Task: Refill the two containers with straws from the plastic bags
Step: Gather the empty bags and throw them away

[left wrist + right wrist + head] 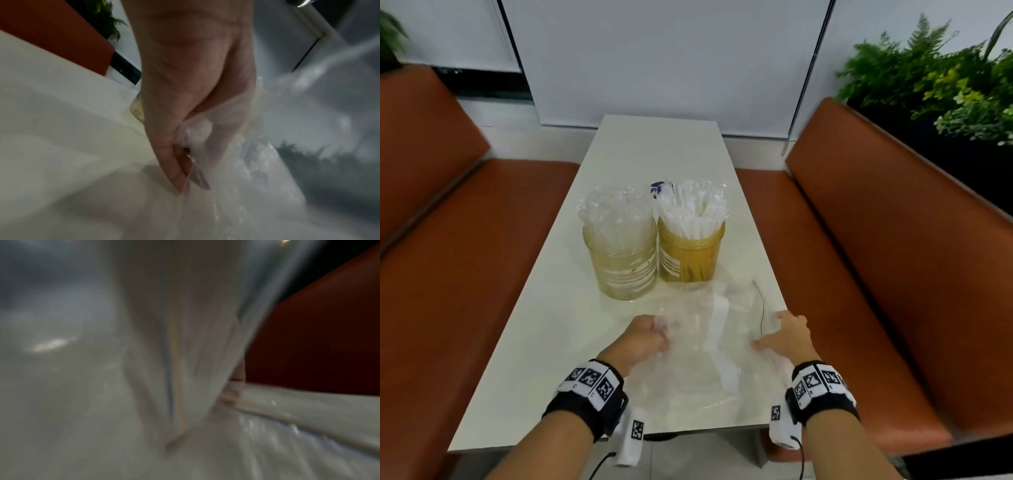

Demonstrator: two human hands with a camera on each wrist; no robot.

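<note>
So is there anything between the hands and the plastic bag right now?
Nothing visible. The left hand grips the bag at its left edge, and the right hand holds its right edge. Both jars stand behind the bag, already full of straws.

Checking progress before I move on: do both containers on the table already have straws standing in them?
Yes, in the head view the left container holds clear-wrapped straws and the right container holds white paper-wrapped straws.

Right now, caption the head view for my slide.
Both hands, left hand and right hand, grip an empty plastic bag before two straw-filled containers.
</note>
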